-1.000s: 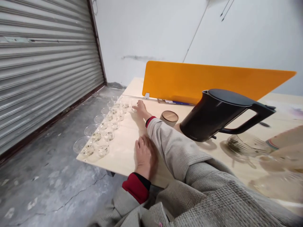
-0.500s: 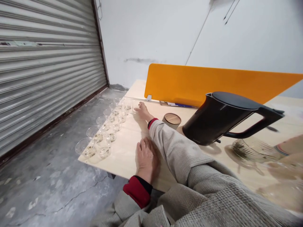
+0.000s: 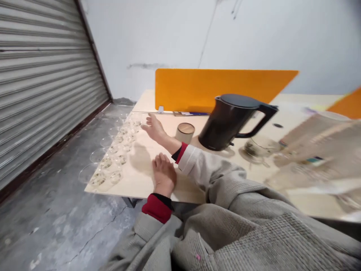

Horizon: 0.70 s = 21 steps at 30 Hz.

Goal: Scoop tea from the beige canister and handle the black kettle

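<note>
Black kettle (image 3: 229, 122) and wood-lidded jar (image 3: 185, 132) on the desk (image 3: 146, 180), orange divider (image 3: 214, 87) behind, roller shutter (image 3: 36, 79) at left

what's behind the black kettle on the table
Behind the black kettle stands an orange divider panel, with the pale table running on past it. The kettle covers the panel's lower edge there, so anything at its foot is hidden.

Two hands show: the left hand (image 3: 163, 174) and the right hand (image 3: 153, 127). One table (image 3: 146, 180) carries everything. On it stand one black kettle (image 3: 225, 122), one lidded jar (image 3: 184, 132), one glass pitcher (image 3: 259, 146) and two rows of clear cups (image 3: 113, 158), too blurred to count exactly. Two orange screens (image 3: 208, 88) stand behind them.
</note>
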Available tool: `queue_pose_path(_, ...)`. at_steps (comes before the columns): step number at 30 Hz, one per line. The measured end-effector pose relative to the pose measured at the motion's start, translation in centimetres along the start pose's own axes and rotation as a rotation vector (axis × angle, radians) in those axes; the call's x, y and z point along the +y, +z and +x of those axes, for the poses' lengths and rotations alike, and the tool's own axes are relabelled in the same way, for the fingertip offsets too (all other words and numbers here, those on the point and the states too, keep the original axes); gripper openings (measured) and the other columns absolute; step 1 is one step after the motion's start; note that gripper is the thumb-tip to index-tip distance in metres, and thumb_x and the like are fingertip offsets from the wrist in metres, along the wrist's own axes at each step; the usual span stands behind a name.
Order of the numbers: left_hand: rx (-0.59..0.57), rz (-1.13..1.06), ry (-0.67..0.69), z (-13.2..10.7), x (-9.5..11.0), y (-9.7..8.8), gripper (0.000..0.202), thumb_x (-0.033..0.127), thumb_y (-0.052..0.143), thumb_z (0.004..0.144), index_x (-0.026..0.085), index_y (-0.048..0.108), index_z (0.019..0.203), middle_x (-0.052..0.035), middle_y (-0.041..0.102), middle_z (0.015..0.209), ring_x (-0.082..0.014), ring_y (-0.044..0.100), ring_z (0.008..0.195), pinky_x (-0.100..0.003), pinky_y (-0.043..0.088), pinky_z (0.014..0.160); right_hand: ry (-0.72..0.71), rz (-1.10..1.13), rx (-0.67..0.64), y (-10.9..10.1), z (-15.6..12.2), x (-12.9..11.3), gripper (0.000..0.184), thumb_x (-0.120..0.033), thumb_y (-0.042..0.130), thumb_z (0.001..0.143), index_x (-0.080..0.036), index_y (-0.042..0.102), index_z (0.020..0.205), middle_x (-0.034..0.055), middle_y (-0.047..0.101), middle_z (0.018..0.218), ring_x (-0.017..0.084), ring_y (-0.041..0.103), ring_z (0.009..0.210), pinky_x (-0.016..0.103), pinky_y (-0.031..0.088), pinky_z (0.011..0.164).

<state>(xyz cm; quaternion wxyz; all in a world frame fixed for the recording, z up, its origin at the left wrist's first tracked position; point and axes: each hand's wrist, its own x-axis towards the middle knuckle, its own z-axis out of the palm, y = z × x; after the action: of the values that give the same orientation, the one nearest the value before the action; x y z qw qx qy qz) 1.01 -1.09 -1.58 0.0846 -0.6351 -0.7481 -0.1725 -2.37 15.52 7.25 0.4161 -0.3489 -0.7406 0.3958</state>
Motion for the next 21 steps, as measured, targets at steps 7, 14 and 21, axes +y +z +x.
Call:
queue_pose_path(7,-0.038,-0.024,0.032,0.6,0.1,-1.7,0.048,0.019,0.041,0.104,0.000,0.064,0.142,-0.0297,0.065,0.147,-0.0402,0.057,0.140,-0.054,0.044,0.117,-0.217,0.010,-0.188,-11.8,-17.6,-7.1,0.039,-0.036,0.067,0.102,-0.020,0.067,0.138,0.0122,0.077,0.133,0.021,0.076,0.118,0.039,0.061,0.109)
queue_pose_path(14,-0.050,0.048,0.134,0.9,0.2,-2.5,0.048,0.030,0.036,0.107,0.000,0.064,0.130,-0.0281,0.066,0.134,-0.0427,0.059,0.129,-0.056,0.048,0.111,-0.095,-0.544,0.492,-29.5,-29.8,-7.4,0.019,-0.034,0.069,0.097,-0.021,0.079,0.107,0.0053,0.083,0.099,0.021,0.077,0.089,0.037,0.063,0.087)
queue_pose_path(21,-0.048,0.088,0.155,1.4,-0.1,-2.0,0.052,0.032,0.029,0.108,-0.001,0.062,0.129,-0.0288,0.064,0.134,-0.0435,0.057,0.133,-0.056,0.046,0.114,0.251,-1.068,0.472,-40.3,-35.6,-3.0,0.019,-0.029,0.073,0.093,-0.021,0.086,0.105,0.0106,0.085,0.107,0.028,0.075,0.095,0.041,0.057,0.086)
